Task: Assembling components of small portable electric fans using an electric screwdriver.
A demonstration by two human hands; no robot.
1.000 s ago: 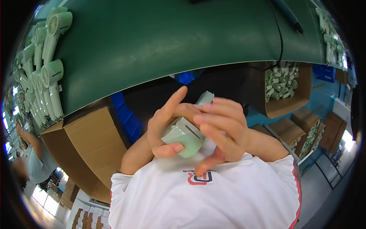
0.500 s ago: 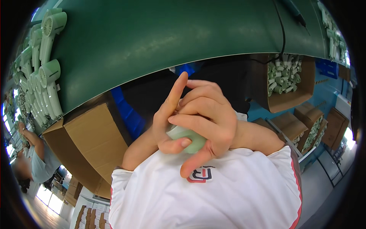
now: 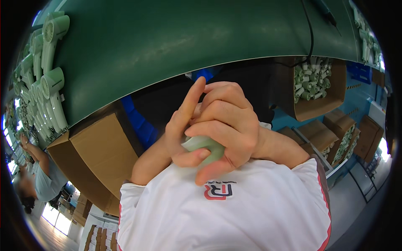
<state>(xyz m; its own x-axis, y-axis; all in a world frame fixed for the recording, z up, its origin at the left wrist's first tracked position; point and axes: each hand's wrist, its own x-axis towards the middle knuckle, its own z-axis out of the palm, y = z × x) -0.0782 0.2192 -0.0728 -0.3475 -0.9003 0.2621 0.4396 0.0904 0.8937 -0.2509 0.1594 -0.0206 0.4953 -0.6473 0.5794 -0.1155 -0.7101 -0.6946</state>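
Observation:
Close in front of my chest, both hands are wrapped round a pale green handheld fan (image 3: 215,151). Only part of its rounded green shell and a whitish edge shows; my fingers cover the rest. My left hand (image 3: 180,138) grips it from the left, thumb across its front and index finger pointing up. From the right, my right hand (image 3: 234,121) curls its fingers over the top, with the thumb lying along the lower side. The thumb is slightly blurred.
Several pale green handheld fans (image 3: 52,81) lie along the left of the green table (image 3: 167,42). An open carton (image 3: 100,154) stands below left. Another carton (image 3: 320,112) at right holds many green parts. A tool (image 3: 326,14) and black cable (image 3: 310,33) are at the far right. A co-worker (image 3: 46,171) is at left.
Both hands still hold the fan. My right thumb has moved up a little, and the right fingers have shifted slightly. The whole grip stays in front of my chest.

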